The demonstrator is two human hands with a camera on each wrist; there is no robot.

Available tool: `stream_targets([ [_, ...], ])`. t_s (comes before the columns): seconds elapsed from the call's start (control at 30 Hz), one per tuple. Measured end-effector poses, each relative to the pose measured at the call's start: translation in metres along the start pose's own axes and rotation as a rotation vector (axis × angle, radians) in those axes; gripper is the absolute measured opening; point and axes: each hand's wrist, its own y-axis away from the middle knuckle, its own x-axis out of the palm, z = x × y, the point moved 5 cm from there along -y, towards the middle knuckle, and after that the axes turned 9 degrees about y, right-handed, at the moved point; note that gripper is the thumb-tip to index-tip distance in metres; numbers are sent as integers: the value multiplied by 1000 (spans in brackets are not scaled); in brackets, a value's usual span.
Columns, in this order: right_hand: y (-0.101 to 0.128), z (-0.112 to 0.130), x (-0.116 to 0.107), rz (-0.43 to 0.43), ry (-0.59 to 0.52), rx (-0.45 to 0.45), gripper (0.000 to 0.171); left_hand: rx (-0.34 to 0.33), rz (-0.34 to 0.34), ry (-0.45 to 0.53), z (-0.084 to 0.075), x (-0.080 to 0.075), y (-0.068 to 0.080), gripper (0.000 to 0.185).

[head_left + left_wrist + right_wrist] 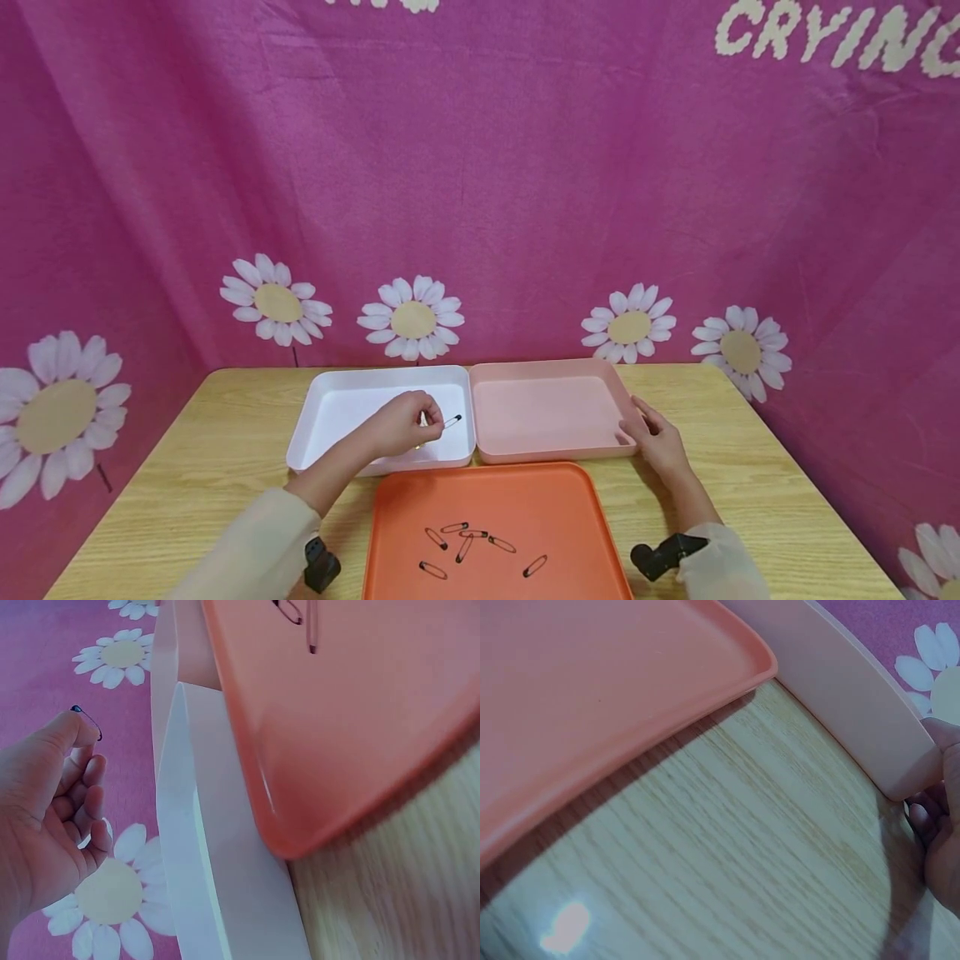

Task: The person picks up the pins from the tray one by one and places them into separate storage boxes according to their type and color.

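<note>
Our L hand (405, 422), thumb to finger, pinches a safety pin (452, 421), blk end jutting past our grip over white tray (333, 427), w/ our R hand (662, 446) gripping pink tray (547, 408), R of white tray.

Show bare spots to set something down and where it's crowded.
Free: inside the pink tray; the table left of the white tray and right of the right hand; the orange tray along its far rim. Crowded: the orange tray's middle, with safety pins, and the white tray's right side, under the left hand.
</note>
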Motion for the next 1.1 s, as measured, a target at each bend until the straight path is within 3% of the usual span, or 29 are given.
stream_targets([
  [0.4, 1, -2, 2, 20, -126, 6, 65, 0, 2, -3, -8, 17, -34, 8],
  [0.53, 1, -2, -1, 18, -94, 9, 65, -10, -8, 4, -12, 23, -46, 9],
  [0.87, 0, -3, -3, 23, -72, -9, 66, -113, -68, 50, -11, 37, -73, 8],
  [1.1, 0, -2, -1, 24, -106, -35, 66, -184, -107, 51, -6, 40, -81, 8],
])
